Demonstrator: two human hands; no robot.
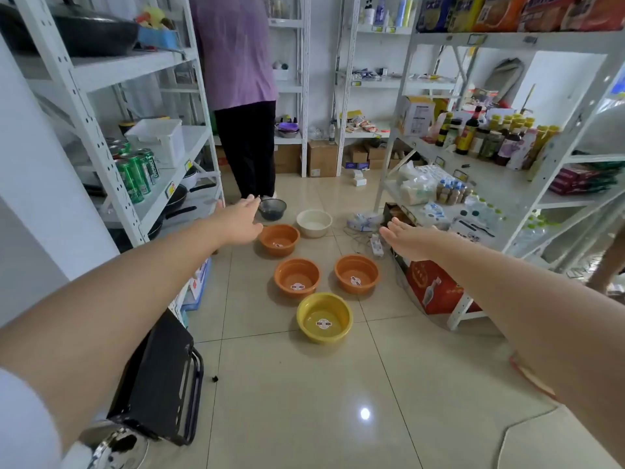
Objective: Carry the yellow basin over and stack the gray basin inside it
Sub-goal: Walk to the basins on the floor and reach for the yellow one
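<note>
Both bare arms reach forward over a glossy beige tiled floor [338, 401]. The left hand [238, 220] and right hand [407, 240] are open with flat fingers, gripping nothing. The round yellow plastic basin [324, 318] sits on the floor nearest the viewer, well apart from both hands. The small dark gray basin [272, 209] stands farthest away, just beyond the left fingertips, beside a white basin [314, 223]. Three orange basins [297, 277] lie between.
</note>
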